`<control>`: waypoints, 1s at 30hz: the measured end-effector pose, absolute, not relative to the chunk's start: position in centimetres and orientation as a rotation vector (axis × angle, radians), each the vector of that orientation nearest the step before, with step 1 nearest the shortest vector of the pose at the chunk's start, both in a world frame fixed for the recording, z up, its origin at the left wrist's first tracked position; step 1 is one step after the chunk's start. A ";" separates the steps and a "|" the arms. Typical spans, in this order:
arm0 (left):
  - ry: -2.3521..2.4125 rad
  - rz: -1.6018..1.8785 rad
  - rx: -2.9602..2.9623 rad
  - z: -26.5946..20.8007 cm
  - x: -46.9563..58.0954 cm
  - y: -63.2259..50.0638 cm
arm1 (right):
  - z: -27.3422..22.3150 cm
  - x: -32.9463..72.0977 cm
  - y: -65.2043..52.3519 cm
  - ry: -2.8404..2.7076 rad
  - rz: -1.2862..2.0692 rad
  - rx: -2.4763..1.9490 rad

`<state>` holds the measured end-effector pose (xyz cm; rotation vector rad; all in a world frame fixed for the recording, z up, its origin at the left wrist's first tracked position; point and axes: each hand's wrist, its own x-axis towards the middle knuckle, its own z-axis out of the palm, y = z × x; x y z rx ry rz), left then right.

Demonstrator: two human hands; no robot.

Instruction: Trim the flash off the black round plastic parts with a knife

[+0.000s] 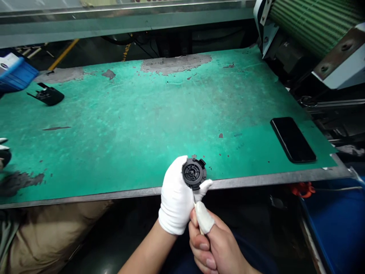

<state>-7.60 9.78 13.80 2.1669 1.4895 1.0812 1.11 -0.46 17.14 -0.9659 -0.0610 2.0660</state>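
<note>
A round black plastic part (194,173) with ribs and small tabs on its rim is gripped by my left hand (176,198), which wears a white glove. It is held near the front edge of the bench. My right hand (209,239) is bare except for a white cover on the thumb. Its fingers are closed around a thin pointed blade tool (194,198), whose handle is mostly hidden in the grip. The tool's tip reaches the lower rim of the black part; whether it touches I cannot tell.
The green bench mat (148,121) has worn grey patches. A phone (293,139) lies at the right, a black cup-shaped part (47,94) at the left. A blue bin (18,74) stands far left, a conveyor (316,26) upper right, a blue container (336,224) lower right. Another person's leg (57,232) shows lower left.
</note>
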 end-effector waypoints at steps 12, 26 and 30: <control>1.183 0.691 2.153 15.9 -11.0 10.9 | 20.7 7.7 3.2 -0.317 1.395 -0.963; 1.333 0.975 1.838 15.7 -11.8 13.5 | 17.9 11.3 6.7 -1.766 0.951 -1.637; 1.438 1.018 1.882 15.4 -10.6 13.8 | 18.3 11.8 9.0 -2.115 0.754 -1.698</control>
